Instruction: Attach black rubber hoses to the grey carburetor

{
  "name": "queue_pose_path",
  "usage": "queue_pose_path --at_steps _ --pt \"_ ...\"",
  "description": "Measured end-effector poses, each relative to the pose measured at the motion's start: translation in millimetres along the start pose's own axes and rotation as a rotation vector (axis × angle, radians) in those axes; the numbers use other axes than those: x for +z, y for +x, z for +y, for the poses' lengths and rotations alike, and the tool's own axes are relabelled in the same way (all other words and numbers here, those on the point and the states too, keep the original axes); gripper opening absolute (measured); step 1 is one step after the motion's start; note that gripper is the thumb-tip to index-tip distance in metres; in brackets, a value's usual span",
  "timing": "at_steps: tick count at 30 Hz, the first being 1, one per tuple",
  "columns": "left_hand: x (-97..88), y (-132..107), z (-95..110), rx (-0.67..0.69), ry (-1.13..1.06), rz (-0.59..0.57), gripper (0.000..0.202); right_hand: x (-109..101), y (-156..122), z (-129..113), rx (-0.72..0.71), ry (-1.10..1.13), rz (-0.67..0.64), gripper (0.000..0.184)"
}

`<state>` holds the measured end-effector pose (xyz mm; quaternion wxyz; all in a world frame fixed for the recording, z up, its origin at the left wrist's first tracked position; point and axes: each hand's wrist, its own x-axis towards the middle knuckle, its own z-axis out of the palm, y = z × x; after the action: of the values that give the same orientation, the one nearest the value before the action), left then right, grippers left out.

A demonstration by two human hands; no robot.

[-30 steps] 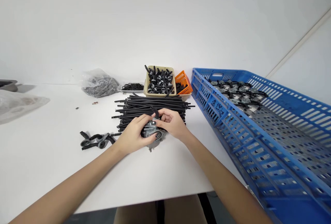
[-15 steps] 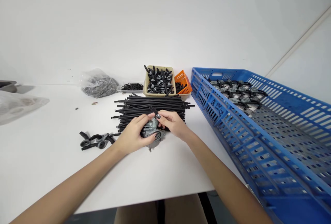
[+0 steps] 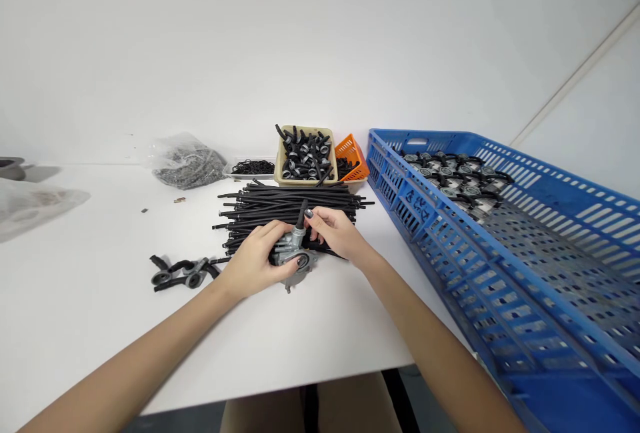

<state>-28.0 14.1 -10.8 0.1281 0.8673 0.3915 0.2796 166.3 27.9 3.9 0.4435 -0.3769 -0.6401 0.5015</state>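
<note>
A grey metal carburetor [image 3: 298, 271] is held just above or on the white table by my left hand [image 3: 260, 256], its fingers wrapped round the far side and the thumb across the near face. A short black rubber cap [image 3: 302, 215] stands upright on top of the carburetor's neck. At this cap is my right hand [image 3: 337, 233], with bent fingers and the thumb tip against its right side. Part of the grip is hidden. Black material shows under the right fingers; I cannot tell whether it joins the carburetor. Black hoses [image 3: 280, 203] lie stacked behind both hands.
Several loose black-hosed fittings [image 3: 185, 274] lie to the left. At the back are a plastic bag of small parts [image 3: 187, 165], a tray of black rings [image 3: 253, 167], a cream bin [image 3: 306, 183] of fittings and an orange basket [image 3: 353, 149]. A blue crate [image 3: 425, 209] with finished-looking carburetors flanks the right.
The black rubber cap has gone from leaning left to standing upright. My right fingers have shifted to its right side, uncovering more of the neck. My left hand keeps its hold.
</note>
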Motion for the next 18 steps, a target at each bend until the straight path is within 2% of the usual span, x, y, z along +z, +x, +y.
queue_pose_path --at_steps 5,9,13,18 --pt "-0.1 0 0 -0.010 -0.012 -0.022 0.035 -5 -3 -3 0.030 0.048 -0.035 0.039" --pt "-0.4 1 0 -0.006 -0.017 -0.019 0.033 -5 -4 -2 0.029 0.130 -0.069 0.041" --pt "-0.3 1 2 -0.003 -0.013 0.000 0.031 1 -3 2 -0.004 0.126 -0.036 0.043" --pt "-0.2 0 2 -0.012 0.000 0.020 0.038 10 -2 6 -0.008 0.129 -0.070 0.041"
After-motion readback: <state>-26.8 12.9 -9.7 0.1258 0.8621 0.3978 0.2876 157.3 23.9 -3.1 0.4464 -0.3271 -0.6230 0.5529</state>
